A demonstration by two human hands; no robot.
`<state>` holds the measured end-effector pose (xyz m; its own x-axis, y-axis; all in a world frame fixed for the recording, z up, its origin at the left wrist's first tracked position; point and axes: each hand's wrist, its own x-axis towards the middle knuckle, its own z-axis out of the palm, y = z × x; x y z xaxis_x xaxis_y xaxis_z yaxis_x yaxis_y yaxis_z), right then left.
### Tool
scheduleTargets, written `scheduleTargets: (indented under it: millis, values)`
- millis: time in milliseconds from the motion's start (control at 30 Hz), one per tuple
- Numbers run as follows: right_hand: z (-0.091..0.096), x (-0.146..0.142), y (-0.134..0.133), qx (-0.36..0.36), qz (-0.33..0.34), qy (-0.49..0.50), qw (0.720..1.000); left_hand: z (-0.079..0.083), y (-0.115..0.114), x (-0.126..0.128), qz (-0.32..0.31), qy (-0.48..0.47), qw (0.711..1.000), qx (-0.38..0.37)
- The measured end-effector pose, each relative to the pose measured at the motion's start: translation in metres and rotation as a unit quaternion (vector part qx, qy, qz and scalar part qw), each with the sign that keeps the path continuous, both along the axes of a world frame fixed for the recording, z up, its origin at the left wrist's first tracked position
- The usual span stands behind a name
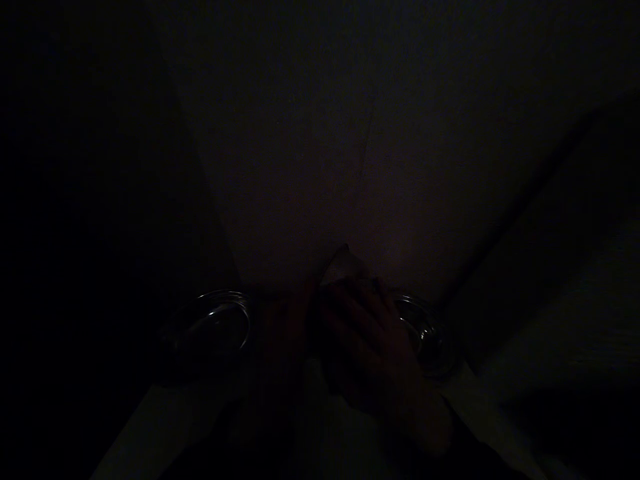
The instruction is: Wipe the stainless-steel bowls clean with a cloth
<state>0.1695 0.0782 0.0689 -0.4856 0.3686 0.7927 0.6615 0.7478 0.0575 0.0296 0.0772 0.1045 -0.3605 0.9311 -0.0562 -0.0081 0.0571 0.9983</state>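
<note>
The scene is very dark. My right hand is low in the middle, its fingers curled round a dark thing with a pale tip that I cannot name. My left hand shows only as a dim reddish shape just left of it, close to the same thing; its fingers are lost in the dark. A round shiny bowl stands to the left of the hands. Another shiny round bowl stands to the right, touching or just behind my right hand.
A pale flat surface stretches away beyond the hands. Dark areas close in on the left and right sides. A pale edge runs along the lower left, near my body.
</note>
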Motion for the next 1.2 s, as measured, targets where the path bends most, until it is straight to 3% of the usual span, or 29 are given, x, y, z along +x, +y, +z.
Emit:
scheduleTargets:
  millis: [67, 133, 233, 400, 600, 800, 1000, 1200]
  values:
    - [0.001, 0.000, 0.001, 0.001, 0.000, -0.003, 1.000, 0.000, -0.002, 0.001, -0.017, -0.004, 1.000, -0.013]
    - [0.003, 0.005, 0.005, -0.032, -0.032, 0.037, 0.998, -0.001, -0.003, 0.004, -0.063, -0.028, 0.997, -0.033]
    - [0.004, 0.012, 0.009, -0.073, -0.071, 0.092, 0.991, -0.005, -0.002, 0.007, -0.083, -0.056, 0.994, -0.040]
    - [0.005, 0.003, 0.002, -0.022, 0.002, 0.015, 1.000, -0.007, 0.000, 0.008, -0.050, -0.106, 0.992, -0.040]
    - [0.004, 0.009, 0.010, -0.080, -0.080, 0.097, 0.989, -0.012, -0.002, 0.012, -0.056, -0.047, 0.995, -0.068]
    - [0.003, -0.001, 0.000, -0.027, -0.012, 0.009, 1.000, -0.010, 0.004, 0.005, -0.043, -0.027, 0.997, -0.055]
    - [0.007, 0.010, 0.009, -0.083, -0.103, 0.097, 0.986, -0.001, -0.005, 0.014, -0.067, -0.027, 0.991, -0.112]
    - [0.010, 0.003, -0.003, -0.023, -0.042, -0.002, 0.999, 0.001, -0.002, 0.010, -0.078, -0.047, 0.992, -0.086]
